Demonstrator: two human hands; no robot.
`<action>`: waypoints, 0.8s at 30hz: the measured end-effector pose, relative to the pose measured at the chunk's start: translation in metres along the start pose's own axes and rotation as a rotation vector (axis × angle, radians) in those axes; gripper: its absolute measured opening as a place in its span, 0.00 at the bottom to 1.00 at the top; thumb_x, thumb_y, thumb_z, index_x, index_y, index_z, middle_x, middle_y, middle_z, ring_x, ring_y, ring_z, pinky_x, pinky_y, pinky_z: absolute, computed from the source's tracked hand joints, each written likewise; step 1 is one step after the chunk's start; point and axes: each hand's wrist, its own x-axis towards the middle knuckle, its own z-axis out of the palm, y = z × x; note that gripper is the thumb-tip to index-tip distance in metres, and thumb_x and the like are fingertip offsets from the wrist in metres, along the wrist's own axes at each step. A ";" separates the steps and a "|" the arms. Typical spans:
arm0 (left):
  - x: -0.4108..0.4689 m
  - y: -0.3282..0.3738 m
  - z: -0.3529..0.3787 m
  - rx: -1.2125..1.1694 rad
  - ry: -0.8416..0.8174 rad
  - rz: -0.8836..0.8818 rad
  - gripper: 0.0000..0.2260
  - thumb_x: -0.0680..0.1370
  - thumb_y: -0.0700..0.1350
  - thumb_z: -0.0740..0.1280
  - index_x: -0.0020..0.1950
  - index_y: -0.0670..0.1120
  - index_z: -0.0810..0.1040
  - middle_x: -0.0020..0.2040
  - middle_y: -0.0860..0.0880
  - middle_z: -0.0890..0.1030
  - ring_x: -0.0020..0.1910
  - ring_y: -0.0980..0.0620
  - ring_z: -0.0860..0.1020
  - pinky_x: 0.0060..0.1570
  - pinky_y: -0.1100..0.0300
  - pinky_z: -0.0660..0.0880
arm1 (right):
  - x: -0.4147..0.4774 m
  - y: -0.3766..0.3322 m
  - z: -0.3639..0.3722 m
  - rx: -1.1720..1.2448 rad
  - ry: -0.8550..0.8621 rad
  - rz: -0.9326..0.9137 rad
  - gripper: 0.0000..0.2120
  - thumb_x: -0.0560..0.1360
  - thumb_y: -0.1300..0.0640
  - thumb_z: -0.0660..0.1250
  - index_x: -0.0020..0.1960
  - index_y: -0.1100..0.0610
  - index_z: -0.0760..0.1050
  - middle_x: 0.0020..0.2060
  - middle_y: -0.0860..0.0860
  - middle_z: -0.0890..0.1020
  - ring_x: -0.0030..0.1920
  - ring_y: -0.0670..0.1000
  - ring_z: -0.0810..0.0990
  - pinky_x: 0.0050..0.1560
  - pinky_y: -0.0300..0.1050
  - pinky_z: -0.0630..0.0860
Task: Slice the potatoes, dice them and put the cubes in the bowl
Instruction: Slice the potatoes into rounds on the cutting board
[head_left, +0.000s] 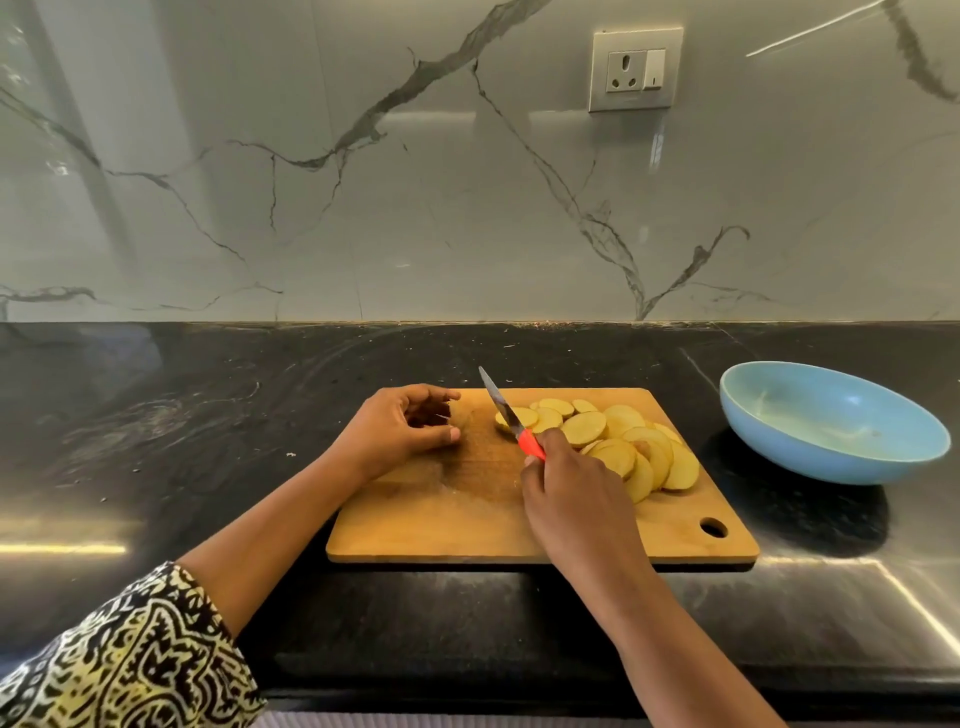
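Of the hands, the right hand (566, 483) grips the red-handled knife (506, 410), its blade at the edge of the potato slices (618, 441) fanned on the cutting board (467, 530). The left hand (410, 426) rests beside them, loosely curled and empty. Slicing looks finished; dicing likely needs slices stacked and steadied. The blue bowl (810, 447) sits rightward on the bench.

Black-and-cream patterned left sleeve (130, 660)

Potato slices (618, 441) are crowding the cutting board's (457, 535) right half, the knife (500, 404) is slanting across its middle in the right hand (571, 499), and the left hand (397, 431) is covering the far left corner. The board's near strip is lying bare. Open counter (182, 441) is stretching leftward; the bowl (831, 460) is standing apart, rightward.
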 end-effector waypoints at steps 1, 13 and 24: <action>0.001 0.000 0.001 0.031 0.011 -0.003 0.19 0.72 0.46 0.74 0.61 0.54 0.77 0.52 0.56 0.81 0.50 0.62 0.79 0.52 0.69 0.74 | 0.000 -0.001 0.000 -0.014 -0.010 0.000 0.12 0.82 0.48 0.54 0.63 0.51 0.67 0.42 0.44 0.75 0.41 0.45 0.76 0.38 0.39 0.69; 0.008 0.000 0.004 0.196 0.027 0.047 0.15 0.79 0.47 0.63 0.66 0.57 0.72 0.56 0.56 0.76 0.49 0.61 0.76 0.51 0.67 0.70 | 0.016 -0.003 0.003 -0.022 -0.097 0.019 0.13 0.82 0.50 0.55 0.64 0.53 0.67 0.50 0.48 0.78 0.46 0.47 0.76 0.41 0.41 0.69; 0.012 -0.005 0.000 0.137 -0.121 0.036 0.18 0.76 0.47 0.69 0.65 0.58 0.73 0.60 0.56 0.76 0.57 0.58 0.76 0.55 0.65 0.72 | 0.043 0.005 -0.029 1.386 -0.704 0.439 0.09 0.81 0.56 0.57 0.55 0.61 0.71 0.30 0.53 0.73 0.23 0.43 0.64 0.19 0.32 0.60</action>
